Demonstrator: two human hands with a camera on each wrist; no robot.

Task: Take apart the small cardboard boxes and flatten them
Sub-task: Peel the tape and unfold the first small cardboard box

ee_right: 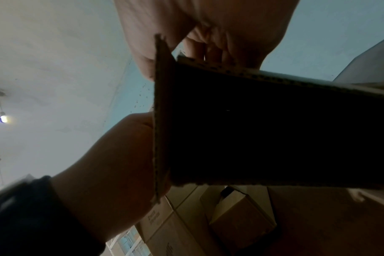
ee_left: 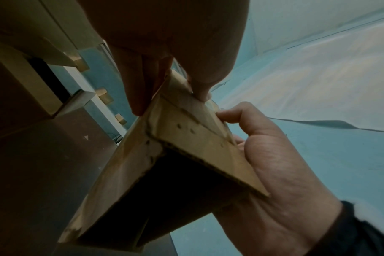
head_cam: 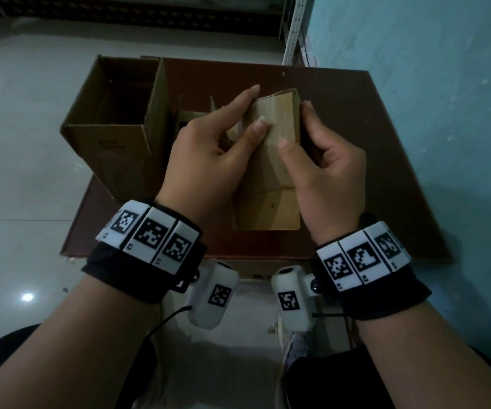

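I hold a small tan cardboard box (head_cam: 271,169) with both hands above the brown table (head_cam: 371,178). My left hand (head_cam: 251,110) grips its left side, thumb pressed on the top face and index finger stretched along the far edge. My right hand (head_cam: 296,125) grips the right side, thumb on top and fingers curled round the far right corner. In the left wrist view the box (ee_left: 186,147) shows an open, dark near end, with my right hand (ee_left: 274,164) under its side. The right wrist view looks into the box's dark inside (ee_right: 274,129).
A large open carton (head_cam: 114,137) stands on the table's left part. Behind my left hand, flaps of another small box (head_cam: 194,113) stick up. A teal wall (head_cam: 444,113) runs along the right, and pale floor tiles (head_cam: 17,143) lie to the left.
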